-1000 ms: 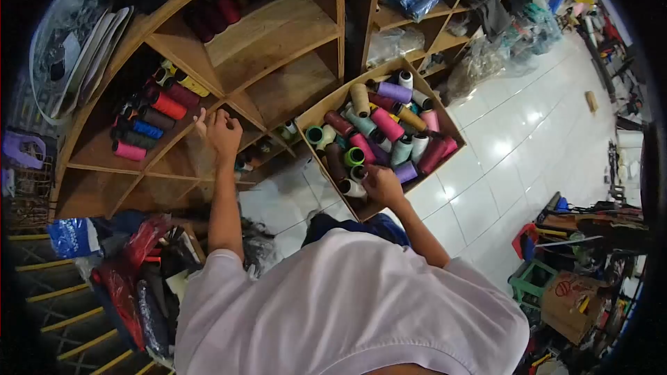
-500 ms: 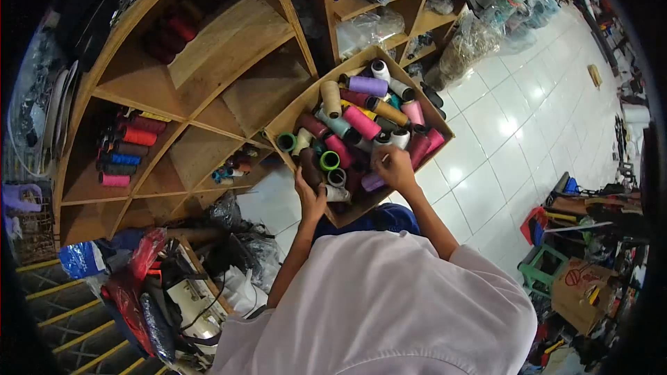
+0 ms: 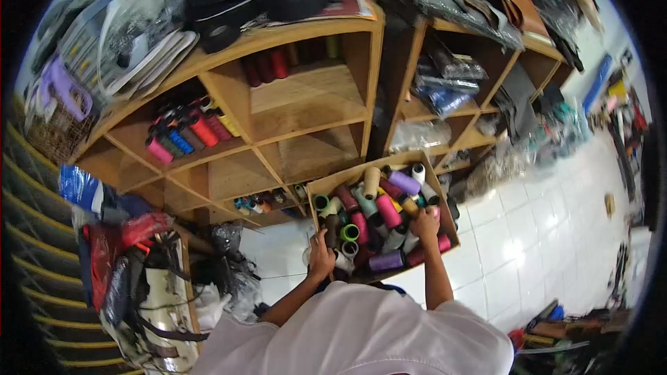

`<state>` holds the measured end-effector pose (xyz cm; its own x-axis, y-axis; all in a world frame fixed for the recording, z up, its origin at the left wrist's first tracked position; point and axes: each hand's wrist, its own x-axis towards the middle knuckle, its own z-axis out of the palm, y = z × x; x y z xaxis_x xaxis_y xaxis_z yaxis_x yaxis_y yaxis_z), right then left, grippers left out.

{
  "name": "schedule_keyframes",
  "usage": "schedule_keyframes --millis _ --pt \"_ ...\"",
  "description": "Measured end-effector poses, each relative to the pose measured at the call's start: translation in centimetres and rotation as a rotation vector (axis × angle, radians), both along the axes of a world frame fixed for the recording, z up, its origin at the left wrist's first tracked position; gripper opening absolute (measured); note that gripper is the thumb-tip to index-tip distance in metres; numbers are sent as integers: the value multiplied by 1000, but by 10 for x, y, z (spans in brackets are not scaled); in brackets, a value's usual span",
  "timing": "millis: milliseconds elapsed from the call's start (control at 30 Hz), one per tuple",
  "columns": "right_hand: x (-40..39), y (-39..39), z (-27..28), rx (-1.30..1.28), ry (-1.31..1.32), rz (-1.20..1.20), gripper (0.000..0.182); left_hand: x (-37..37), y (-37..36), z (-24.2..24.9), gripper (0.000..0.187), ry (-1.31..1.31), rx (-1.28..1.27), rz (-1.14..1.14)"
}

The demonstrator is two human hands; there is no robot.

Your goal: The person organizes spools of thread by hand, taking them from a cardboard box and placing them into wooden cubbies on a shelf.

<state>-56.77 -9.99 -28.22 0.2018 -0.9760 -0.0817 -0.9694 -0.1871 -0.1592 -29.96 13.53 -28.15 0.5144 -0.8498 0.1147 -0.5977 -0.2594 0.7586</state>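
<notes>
A cardboard box (image 3: 317, 193) full of thread spools sits in front of my body. My left hand (image 3: 321, 255) is at its left front edge, beside a dark brown spool (image 3: 332, 230) and a whitish one; the fingers are bent against the edge. Over the right part of the box, my right hand (image 3: 424, 223) has its fingers bent together at the spools, near a pink spool; what they hold, if anything, is hidden. A purple spool (image 3: 386, 261) lies near the front edge, and a bright green-rimmed spool (image 3: 349, 232) stands left of the middle.
Wooden shelves (image 3: 313, 118) stand behind and to the left, with rows of coloured spools (image 3: 189, 132) inside. A second shelf unit (image 3: 455, 119) holds plastic-wrapped goods. White floor tiles (image 3: 500, 229) extend right. Plastic bags and a cluttered stand (image 3: 163, 298) are at the left.
The view has tilted up and turned, showing more of the shelves. My right hand has moved away from the front of the box, toward its right side. The purple spool near the front is now more exposed.
</notes>
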Motion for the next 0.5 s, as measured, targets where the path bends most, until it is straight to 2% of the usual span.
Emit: schedule_keyframes --millis 33,100,167,233,267,300,400,433,500 --pt "4 -5 13 -17 7 29 51 -1 -3 4 69 -46 -21 -19" --pt "3 -3 27 116 58 -114 53 -4 -2 6 64 12 43 36" --pt "-2 2 34 58 53 -110 57 -3 -3 4 63 2 5 44" --pt "-7 8 58 87 -236 -78 57 -4 -2 12 61 67 67 64" --pt "-9 9 62 -11 -364 -81 52 -3 -1 12 61 33 17 51" --pt "-6 7 76 -14 -357 -69 52 -3 -1 11 60 -2 -30 38" --pt "29 13 166 -12 -581 58 47 -4 0 11 57 -1 23 52" --pt "35 4 169 -38 -730 186 44 -3 0 10 56 32 81 55" --pt "54 -12 171 29 -870 241 39 -3 -1 9 55 13 72 58"
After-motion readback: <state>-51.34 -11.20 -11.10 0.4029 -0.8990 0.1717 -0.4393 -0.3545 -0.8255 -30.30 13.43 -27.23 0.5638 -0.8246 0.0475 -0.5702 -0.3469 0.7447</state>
